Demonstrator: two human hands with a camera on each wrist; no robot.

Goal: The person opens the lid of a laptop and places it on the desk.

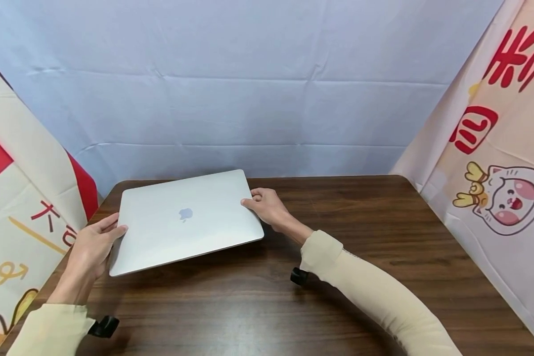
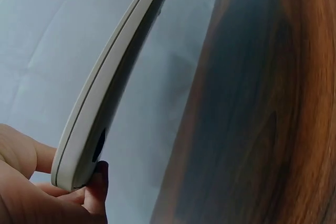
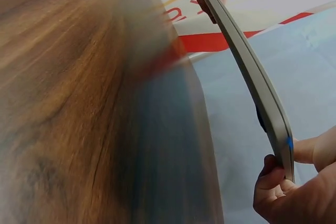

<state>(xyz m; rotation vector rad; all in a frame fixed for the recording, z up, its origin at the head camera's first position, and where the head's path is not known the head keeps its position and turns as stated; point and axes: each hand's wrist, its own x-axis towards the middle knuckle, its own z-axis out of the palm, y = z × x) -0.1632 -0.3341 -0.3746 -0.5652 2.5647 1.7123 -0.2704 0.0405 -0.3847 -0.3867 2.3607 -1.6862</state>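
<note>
1. Silver metal, thin, rounded corners: a closed laptop with an apple-shaped logo on its lid (image 1: 191,235), held over the left and middle part of a dark brown wood-grain table (image 1: 360,212). Logo (image 1: 185,213) bluish, its leaf towards the wearer.

2. Left hand (image 1: 91,247): narrow grip on the laptop's left short side. Thumb on the lid, fingers underneath.

3. Right hand (image 1: 269,206): same kind of pinch on the opposite short side — thumb on top, fingers curled below the edge.

4. Position: both wrist views show backdrop between the laptop's underside and the table — the laptop is raised, apart from the wood. In the head view it sits askew to the table's back edge, left end nearer the wearer. A small dark oval foot (image 2: 99,144) shows on the underside, close to the left fingers.

5. Arms: cream long sleeves (image 1: 382,291) on both; a small black device (image 1: 104,327) at each wrist.

6. Surroundings: pale blue creased cloth backdrop (image 1: 249,113) behind the table; white printed cloth with red and yellow marks (image 1: 35,237) at left; pale pink cloth with red characters and a cartoon cat face (image 1: 513,200) at right.
</note>
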